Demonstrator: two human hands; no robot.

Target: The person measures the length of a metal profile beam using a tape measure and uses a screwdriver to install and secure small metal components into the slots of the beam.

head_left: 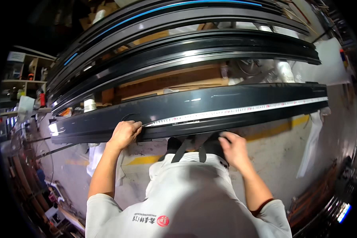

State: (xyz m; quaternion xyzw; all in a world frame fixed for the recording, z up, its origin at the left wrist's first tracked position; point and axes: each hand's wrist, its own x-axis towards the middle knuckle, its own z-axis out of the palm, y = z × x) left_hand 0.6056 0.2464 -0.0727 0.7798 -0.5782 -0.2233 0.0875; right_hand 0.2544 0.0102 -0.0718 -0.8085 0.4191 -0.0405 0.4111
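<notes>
A long dark grey metal profile (194,101) lies crosswise in front of me. Along its face stretches the white blade of a tape measure (226,113), reaching from near my left hand to the profile's right end. My left hand (124,135) is closed at the blade's left end, fingertips pinched against the profile's front edge. Just above those fingers a thin black curved shape (131,116) shows on the surface. Lower and to the right, my right hand (234,148) is held by my waist, apart from the profile. Its fingers are curled in, and whatever they may hold is hidden.
Beyond the near profile lie more long dark profiles (186,45), one with a blue strip (178,7). Cardboard (174,79) and white-wrapped supports (285,71) show between them. Shelving (29,83) stands at the left. A yellow line (277,130) crosses the floor.
</notes>
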